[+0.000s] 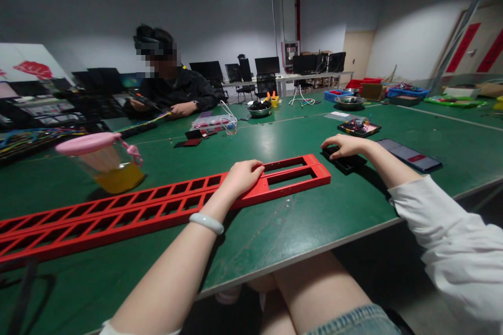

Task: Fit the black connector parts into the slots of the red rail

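Note:
My left hand point(244, 177) lies across a long red slotted frame point(301, 184), its fingers curled over the far edge near the right end. The frame has two parallel rows of openings and stretches out of view at the left. My right hand point(346, 145) reaches down into a small black tray point(349, 165) just right of the frame's end. Its fingers are bent, with the tips low at the tray's left part; anything between them is hidden.
A pink-lidded clear cup point(118, 175) with yellow liquid stands behind the frame. A phone point(411, 154) and a parts tray point(359, 126) lie at the right. Across the table a person point(173, 89) holds a tool near wires. Metal bowls point(259, 110) sit farther back.

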`<state>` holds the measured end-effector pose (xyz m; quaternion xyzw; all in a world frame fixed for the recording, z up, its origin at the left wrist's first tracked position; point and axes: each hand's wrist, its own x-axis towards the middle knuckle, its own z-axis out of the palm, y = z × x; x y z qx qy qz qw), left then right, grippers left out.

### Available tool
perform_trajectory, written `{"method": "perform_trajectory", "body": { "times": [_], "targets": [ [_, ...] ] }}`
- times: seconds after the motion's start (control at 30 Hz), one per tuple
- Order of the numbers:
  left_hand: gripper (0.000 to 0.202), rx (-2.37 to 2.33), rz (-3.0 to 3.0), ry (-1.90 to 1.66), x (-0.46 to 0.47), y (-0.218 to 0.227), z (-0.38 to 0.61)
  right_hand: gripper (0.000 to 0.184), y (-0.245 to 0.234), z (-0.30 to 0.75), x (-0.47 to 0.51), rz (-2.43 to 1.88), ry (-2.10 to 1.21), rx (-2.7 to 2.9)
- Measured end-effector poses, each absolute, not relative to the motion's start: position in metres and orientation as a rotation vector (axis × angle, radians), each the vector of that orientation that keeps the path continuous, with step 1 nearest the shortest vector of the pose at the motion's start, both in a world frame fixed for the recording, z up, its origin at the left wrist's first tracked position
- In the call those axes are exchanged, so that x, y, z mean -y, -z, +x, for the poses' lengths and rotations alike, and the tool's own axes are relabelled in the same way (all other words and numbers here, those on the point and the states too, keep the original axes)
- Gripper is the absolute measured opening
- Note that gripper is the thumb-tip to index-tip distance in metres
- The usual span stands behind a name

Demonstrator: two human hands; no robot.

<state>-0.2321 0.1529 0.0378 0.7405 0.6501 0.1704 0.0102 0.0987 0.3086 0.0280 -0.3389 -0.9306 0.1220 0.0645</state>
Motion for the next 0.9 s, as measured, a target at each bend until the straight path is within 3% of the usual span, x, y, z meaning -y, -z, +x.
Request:
{"method": "perform_trajectory", "body": {
  "times": [0.53,0.73,0.9],
  "targets": [
    [0.035,-2.038,2.296,-0.513,-0.150,-0.040,-0.229,0.051,-0.027,0.097,-0.304,-0.995,-0.311,2.776],
    [0.035,-2.040,2.304,-0.525,-0.148,-0.039,-0.229,0.048,-0.034,0.078,-0.289,-0.865,-0.063,2.249],
    [0.033,-2.069,2.294,-0.524,-0.146,-0.040,-0.227,0.045,-0.039,0.041,-0.251,-0.749,-0.172,2.020]
  ]
}}
